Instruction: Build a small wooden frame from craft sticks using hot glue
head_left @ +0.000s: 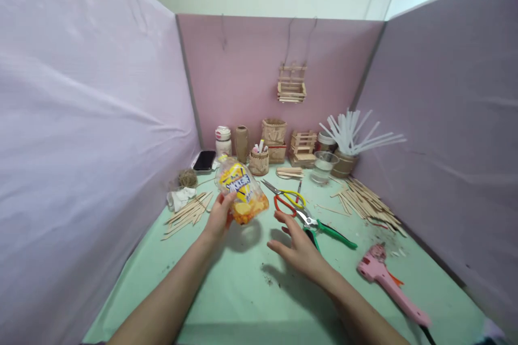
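Observation:
My left hand [222, 214] is wrapped round the lower side of a clear plastic bottle [243, 190] with a yellow printed label. The bottle is held tilted above the table, its narrow end toward the upper left. To the right, my right hand [294, 245] is open, fingers apart, with nothing in it. Just beyond its fingertips lie scissors [288, 200] with red and yellow handles. Pruning shears [324, 226] with green handles rest beside them, one handle partly hidden behind my right hand.
A pink glue gun [390, 283] lies at the right. Wooden sticks [370, 205] are piled at the right, more sticks [191, 214] at the left. Along the back stand a water cup [324, 167], a pot of white glue sticks [345, 163], a pen holder [259, 161] and a phone [204, 161].

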Demonstrator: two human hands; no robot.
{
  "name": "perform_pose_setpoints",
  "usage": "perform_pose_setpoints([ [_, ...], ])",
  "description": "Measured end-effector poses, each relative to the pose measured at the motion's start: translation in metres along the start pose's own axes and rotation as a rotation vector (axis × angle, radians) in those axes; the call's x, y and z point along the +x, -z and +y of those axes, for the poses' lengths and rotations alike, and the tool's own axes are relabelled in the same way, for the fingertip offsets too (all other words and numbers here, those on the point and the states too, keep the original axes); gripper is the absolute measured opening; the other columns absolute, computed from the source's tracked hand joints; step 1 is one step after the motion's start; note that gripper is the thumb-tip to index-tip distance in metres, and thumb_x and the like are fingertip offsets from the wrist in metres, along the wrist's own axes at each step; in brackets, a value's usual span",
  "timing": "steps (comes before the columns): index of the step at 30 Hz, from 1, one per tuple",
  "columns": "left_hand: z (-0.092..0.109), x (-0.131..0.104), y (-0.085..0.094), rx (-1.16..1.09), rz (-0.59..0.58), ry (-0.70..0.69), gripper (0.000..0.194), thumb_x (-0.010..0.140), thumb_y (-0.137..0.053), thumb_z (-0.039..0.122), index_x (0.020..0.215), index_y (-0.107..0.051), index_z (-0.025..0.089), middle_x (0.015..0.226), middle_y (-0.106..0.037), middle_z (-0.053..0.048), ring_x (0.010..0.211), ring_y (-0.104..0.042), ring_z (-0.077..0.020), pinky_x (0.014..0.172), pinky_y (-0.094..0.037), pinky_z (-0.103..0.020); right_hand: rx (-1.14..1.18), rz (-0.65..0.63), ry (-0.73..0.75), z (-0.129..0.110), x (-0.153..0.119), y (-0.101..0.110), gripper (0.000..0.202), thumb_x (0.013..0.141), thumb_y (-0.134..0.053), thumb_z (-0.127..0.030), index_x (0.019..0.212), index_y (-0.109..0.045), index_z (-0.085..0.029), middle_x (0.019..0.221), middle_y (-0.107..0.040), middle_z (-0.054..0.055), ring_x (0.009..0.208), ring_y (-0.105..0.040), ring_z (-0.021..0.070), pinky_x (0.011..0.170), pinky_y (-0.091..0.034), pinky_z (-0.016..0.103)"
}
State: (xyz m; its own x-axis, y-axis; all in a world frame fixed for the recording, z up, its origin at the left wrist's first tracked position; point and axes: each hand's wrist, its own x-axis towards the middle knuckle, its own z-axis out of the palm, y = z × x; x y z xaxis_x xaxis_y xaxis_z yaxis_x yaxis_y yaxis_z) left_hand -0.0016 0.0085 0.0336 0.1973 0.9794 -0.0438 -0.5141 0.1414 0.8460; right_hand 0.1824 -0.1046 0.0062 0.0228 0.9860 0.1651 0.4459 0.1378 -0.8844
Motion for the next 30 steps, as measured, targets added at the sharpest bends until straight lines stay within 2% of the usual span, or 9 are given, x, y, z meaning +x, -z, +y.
perform_pose_setpoints([
  [3, 0.012, 0.007, -0.012, -0.095, 0.032, -0.033, 0.041, 0.077, -0.069, 0.041, 0.109, -0.061, 0.017, 0.113, -0.069, -0.009, 0.103, -0.067, -0.0232, 0.092, -0.055, -0.038, -0.181, -0.124, 0.008, -0.02, -0.009, 0.02, 0.04, 0.083, -0.061, -0.038, 0.119, -0.059, -0.02, 0.118, -0.066, 0.01, 0.109, -0.061, 0.0238, 0.097, -0.046, 0.04],
  [6, 0.014, 0.01, -0.018, -0.119, 0.031, -0.056, 0.038, 0.079, -0.067, 0.041, 0.107, -0.061, 0.017, 0.112, -0.069, -0.008, 0.103, -0.067, -0.0217, 0.09, -0.056, -0.035, -0.309, -0.164, -0.043, -0.032, -0.014, 0.044, 0.029, 0.085, -0.058, -0.035, 0.109, -0.064, -0.021, 0.102, -0.072, 0.006, 0.095, -0.066, 0.0216, 0.084, -0.049, 0.034],
  [12, -0.008, 0.01, -0.006, -0.085, 0.14, -0.061, 0.033, 0.077, -0.068, 0.044, 0.1, -0.061, 0.022, 0.107, -0.069, -0.004, 0.102, -0.066, -0.0203, 0.087, -0.056, -0.033, -0.604, 0.071, -0.196, -0.019, -0.004, 0.095, 0.022, 0.089, -0.052, -0.033, 0.099, -0.067, -0.02, 0.094, -0.073, 0.006, 0.087, -0.067, 0.0218, 0.073, -0.045, 0.029],
  [15, -0.012, 0.017, 0.003, -0.059, 0.187, -0.147, 0.036, 0.074, -0.071, 0.043, 0.1, -0.058, 0.022, 0.103, -0.069, -0.003, 0.099, -0.067, -0.0187, 0.088, -0.055, -0.033, -0.727, 0.164, -0.22, -0.012, 0.015, 0.107, 0.023, 0.089, -0.053, -0.031, 0.102, -0.067, -0.018, 0.096, -0.074, 0.007, 0.088, -0.066, 0.0209, 0.074, -0.043, 0.027],
  [18, -0.01, 0.025, 0.01, -0.025, 0.222, -0.235, 0.036, 0.073, -0.071, 0.043, 0.098, -0.056, 0.022, 0.1, -0.068, -0.001, 0.093, -0.067, -0.0149, 0.085, -0.055, -0.029, -0.84, 0.092, -0.22, -0.01, 0.04, 0.104, 0.025, 0.091, -0.051, -0.03, 0.105, -0.066, -0.018, 0.101, -0.073, 0.007, 0.091, -0.065, 0.0187, 0.074, -0.042, 0.024],
  [21, -0.007, 0.03, 0.014, 0.02, 0.24, -0.252, 0.034, 0.074, -0.07, 0.043, 0.095, -0.054, 0.023, 0.098, -0.066, 0.0, 0.087, -0.067, -0.0124, 0.08, -0.055, -0.025, -0.935, -0.027, -0.239, -0.011, 0.069, 0.091, 0.023, 0.089, -0.052, -0.03, 0.1, -0.069, -0.017, 0.101, -0.073, 0.008, 0.091, -0.065, 0.0189, 0.071, -0.041, 0.023],
  [26, -0.003, 0.03, 0.016, 0.039, 0.248, -0.254, 0.034, 0.075, -0.069, 0.044, 0.095, -0.052, 0.023, 0.095, -0.066, 0.001, 0.084, -0.068, -0.0113, 0.078, -0.056, -0.024, -1.009, -0.14, -0.287, -0.003, 0.117, 0.067, 0.024, 0.078, -0.064, -0.032, 0.09, -0.072, -0.012, 0.095, -0.073, 0.015, 0.088, -0.066, 0.0225, 0.065, -0.042, 0.024],
  [30, -0.001, 0.029, 0.015, 0.009, 0.264, -0.235, 0.033, 0.075, -0.069, 0.042, 0.095, -0.052, 0.022, 0.095, -0.067, 0.0, 0.081, -0.067, -0.0113, 0.078, -0.056, -0.026, -1.05, -0.192, -0.32, 0.009, 0.142, 0.052, 0.027, 0.069, -0.074, -0.029, 0.084, -0.073, -0.007, 0.086, -0.073, 0.019, 0.081, -0.068, 0.0247, 0.064, -0.046, 0.026],
])
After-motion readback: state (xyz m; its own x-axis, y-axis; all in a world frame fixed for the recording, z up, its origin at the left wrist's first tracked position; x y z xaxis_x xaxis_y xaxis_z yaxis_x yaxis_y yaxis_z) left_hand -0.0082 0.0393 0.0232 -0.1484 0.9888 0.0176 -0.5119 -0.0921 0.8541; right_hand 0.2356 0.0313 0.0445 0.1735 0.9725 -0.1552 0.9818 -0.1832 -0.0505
